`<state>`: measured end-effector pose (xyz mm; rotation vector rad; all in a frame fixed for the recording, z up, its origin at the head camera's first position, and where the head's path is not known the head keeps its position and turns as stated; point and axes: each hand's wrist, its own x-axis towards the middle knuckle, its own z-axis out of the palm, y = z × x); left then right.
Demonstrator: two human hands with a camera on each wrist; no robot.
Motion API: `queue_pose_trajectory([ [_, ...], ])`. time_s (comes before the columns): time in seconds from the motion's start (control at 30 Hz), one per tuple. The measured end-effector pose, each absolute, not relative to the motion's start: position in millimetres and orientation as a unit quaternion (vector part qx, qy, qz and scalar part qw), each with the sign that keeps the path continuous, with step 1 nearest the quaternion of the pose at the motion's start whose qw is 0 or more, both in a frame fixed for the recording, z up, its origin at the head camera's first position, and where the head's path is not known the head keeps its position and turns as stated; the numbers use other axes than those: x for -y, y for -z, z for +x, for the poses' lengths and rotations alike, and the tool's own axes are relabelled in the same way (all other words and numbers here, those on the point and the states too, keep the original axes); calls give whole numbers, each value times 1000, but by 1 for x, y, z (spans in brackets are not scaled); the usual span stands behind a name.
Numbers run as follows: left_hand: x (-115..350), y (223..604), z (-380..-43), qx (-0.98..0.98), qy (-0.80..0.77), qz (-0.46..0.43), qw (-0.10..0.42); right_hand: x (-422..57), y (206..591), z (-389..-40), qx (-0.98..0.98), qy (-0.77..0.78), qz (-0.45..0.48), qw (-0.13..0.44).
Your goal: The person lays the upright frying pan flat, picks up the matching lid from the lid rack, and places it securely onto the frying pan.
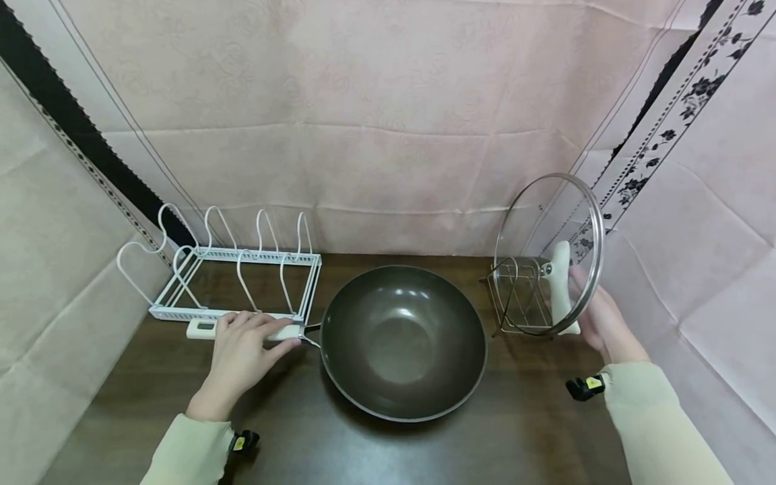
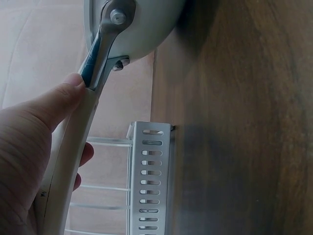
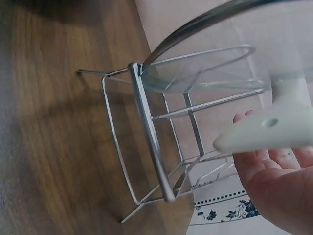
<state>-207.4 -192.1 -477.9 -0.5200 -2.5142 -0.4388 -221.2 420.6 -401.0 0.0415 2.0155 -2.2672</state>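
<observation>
A dark wok (image 1: 403, 343) sits in the middle of the brown table, its inside facing up. My left hand (image 1: 248, 347) grips its long white handle (image 2: 66, 161), thumb along the top near the metal joint and fingertips showing beyond the far side. On the right, a glass lid (image 1: 548, 202) with a metal rim stands on edge in a small wire rack (image 3: 142, 117). My right hand (image 1: 600, 316) holds the lid's white handle (image 3: 274, 125), fingers around its far side; the lid's rim partly covers this hand in the head view.
A white dish rack (image 1: 242, 256) with upright wire loops stands at the back left, right behind the wok handle. Light patterned cloth (image 1: 388, 168) hangs along the back and both sides of the table (image 1: 339, 451).
</observation>
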Motion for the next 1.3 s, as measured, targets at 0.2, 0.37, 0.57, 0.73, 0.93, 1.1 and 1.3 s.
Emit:
queue_pose_trajectory([
  [0.2, 194, 477, -204, 934, 161, -186, 260, -411, 396, -232, -641, 764, 0, 78],
  [0.37, 196, 476, -203, 937, 156, -181, 255, -407, 398, -242, -623, 774, 38, 101],
  [0.57, 200, 476, -200, 940, 152, -171, 253, -404, 399, -262, -595, 788, 71, 143],
  [0.73, 203, 474, -199, 939, 151, -169, 258, -402, 399, -270, -585, 792, 100, 145],
  [0.93, 201, 472, -199, 941, 153, -166, 252, -403, 398, -268, -592, 790, 95, 129],
  [1.1, 195, 471, -199, 945, 155, -163, 239, -409, 399, -262, -576, 804, 82, 121],
  [1.3, 185, 471, -199, 947, 163, -165, 222, -419, 399, -253, -560, 818, 63, 117],
])
